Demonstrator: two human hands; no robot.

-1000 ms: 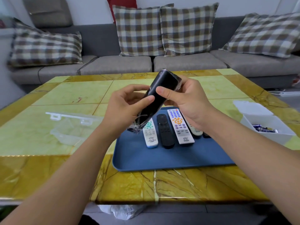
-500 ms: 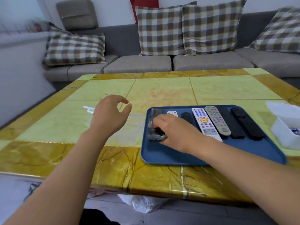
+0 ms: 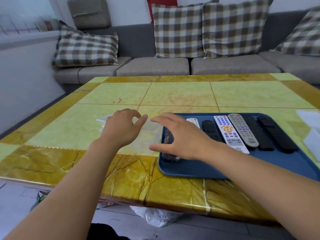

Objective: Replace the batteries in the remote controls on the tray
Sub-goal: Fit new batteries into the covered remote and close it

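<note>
Just under the right hand point(image 3: 181, 135), a black remote in clear plastic wrap point(image 3: 168, 146) lay at the left end of the blue tray point(image 3: 199, 168). That hand hovered over it with fingers spread and fairly straight, the thumb low beside the remote's near end; whether the palm touched the wrap could not be told. The left hand point(image 3: 123, 129) hung over the tabletop point(image 3: 121, 170) just to the left of the right one, its fingers loosely curled and its thumb stretched toward the right hand's fingertips, holding nothing that showed. Beneath and beyond the left hand sat a clear plastic container point(image 3: 103, 119), blurred and mostly hidden.

To the right of the right hand, more remotes lay side by side on the tray: a small white remote point(image 3: 192, 121) partly hidden by the hand, a short black remote point(image 3: 208, 126), a white remote with blue and orange buttons point(image 3: 228, 132), a grey remote point(image 3: 242, 129), and two long black remotes point(image 3: 273, 134) farthest right. Past the tray's right end, a white box point(image 3: 311, 141) stood at the frame edge. Beyond both hands, across the tabletop, a grey sofa point(image 3: 152, 66) carried plaid cushions point(image 3: 178, 30).
</note>
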